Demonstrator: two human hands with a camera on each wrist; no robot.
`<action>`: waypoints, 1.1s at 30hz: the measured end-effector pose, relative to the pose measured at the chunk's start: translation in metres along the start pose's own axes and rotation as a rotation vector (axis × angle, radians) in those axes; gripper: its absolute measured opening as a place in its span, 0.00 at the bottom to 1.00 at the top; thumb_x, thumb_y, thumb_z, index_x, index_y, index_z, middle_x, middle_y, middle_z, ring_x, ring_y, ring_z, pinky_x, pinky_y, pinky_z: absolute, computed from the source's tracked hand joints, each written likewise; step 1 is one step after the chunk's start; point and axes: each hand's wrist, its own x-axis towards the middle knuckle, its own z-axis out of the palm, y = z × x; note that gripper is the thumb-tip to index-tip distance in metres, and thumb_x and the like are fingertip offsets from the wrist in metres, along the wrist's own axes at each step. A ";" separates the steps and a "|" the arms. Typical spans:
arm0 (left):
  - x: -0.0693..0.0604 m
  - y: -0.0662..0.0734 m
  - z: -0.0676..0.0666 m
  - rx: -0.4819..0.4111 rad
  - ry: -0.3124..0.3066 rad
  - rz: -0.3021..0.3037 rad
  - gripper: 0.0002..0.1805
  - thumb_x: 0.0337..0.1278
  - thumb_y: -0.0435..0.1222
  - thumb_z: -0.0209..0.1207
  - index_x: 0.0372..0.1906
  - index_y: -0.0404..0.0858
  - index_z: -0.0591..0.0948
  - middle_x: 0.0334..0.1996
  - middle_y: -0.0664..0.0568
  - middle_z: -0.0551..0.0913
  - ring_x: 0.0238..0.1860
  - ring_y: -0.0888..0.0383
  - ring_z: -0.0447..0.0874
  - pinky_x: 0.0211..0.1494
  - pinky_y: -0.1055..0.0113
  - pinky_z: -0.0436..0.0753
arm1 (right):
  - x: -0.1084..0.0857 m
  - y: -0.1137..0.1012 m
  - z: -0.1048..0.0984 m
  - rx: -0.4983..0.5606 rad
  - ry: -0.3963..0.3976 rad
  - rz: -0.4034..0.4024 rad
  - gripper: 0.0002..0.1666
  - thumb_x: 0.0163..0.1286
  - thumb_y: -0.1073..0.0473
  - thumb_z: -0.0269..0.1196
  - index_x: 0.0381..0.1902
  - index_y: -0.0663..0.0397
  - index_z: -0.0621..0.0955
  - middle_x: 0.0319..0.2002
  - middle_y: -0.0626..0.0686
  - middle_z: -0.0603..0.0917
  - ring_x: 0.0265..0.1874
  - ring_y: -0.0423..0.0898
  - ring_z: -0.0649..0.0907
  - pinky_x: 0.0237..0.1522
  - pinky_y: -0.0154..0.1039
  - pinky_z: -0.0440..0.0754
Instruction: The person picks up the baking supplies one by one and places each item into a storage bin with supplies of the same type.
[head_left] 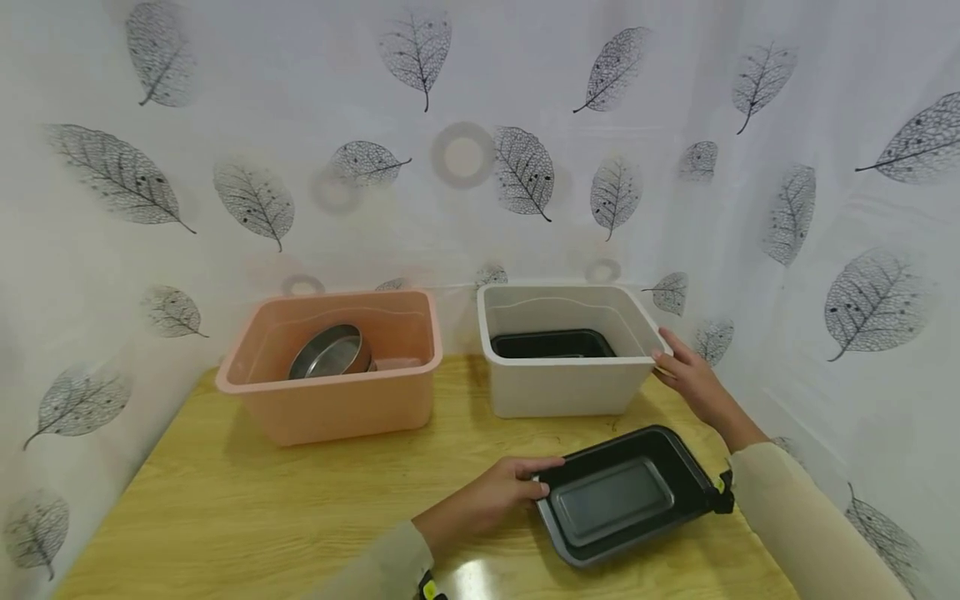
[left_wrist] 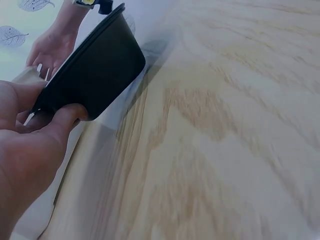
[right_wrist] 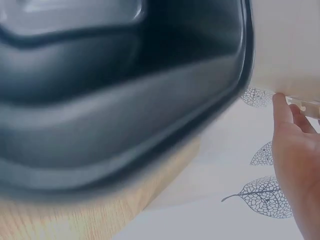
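Note:
My left hand point(head_left: 498, 497) pinches the left rim of a dark rectangular baking pan point(head_left: 615, 496), thumb and fingers on either side of its edge. The pan is held tilted above the front of the table, its inside facing up in the head view. From the left wrist view, the pan's outer wall point(left_wrist: 100, 65) shows beside the left hand point(left_wrist: 37, 150). Farther back, my right hand point(head_left: 690, 377) grips the right rim of a white plastic bin point(head_left: 558, 387). Inside that bin lies another dark pan point(head_left: 551, 343), partly hidden by the front wall.
A pink plastic bin point(head_left: 345, 408) stands to the left on the wooden table point(head_left: 300, 500), with round metal pans point(head_left: 330, 354) leaning inside it. Behind both bins hangs a white leaf-patterned curtain point(head_left: 465, 225), which also runs along the sides.

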 end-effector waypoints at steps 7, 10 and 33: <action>-0.011 0.008 -0.013 0.031 0.016 -0.003 0.26 0.69 0.25 0.54 0.70 0.38 0.75 0.60 0.33 0.80 0.51 0.54 0.85 0.48 0.67 0.86 | -0.002 -0.001 -0.004 0.050 -0.023 0.005 0.43 0.83 0.52 0.49 0.82 0.49 0.38 0.81 0.64 0.35 0.77 0.63 0.54 0.61 0.27 0.76; -0.015 0.013 -0.018 0.036 0.010 -0.001 0.26 0.70 0.26 0.54 0.70 0.39 0.74 0.60 0.34 0.80 0.52 0.52 0.85 0.49 0.67 0.86 | -0.002 -0.002 -0.005 0.073 -0.026 0.009 0.43 0.83 0.53 0.49 0.82 0.50 0.38 0.81 0.64 0.33 0.77 0.58 0.57 0.60 0.26 0.76; -0.044 0.088 -0.052 0.151 -0.033 0.056 0.29 0.73 0.29 0.54 0.75 0.37 0.67 0.66 0.36 0.73 0.43 0.64 0.83 0.54 0.67 0.84 | 0.000 0.001 -0.006 0.140 -0.066 -0.029 0.42 0.83 0.56 0.49 0.82 0.53 0.39 0.79 0.69 0.32 0.58 0.24 0.75 0.59 0.24 0.76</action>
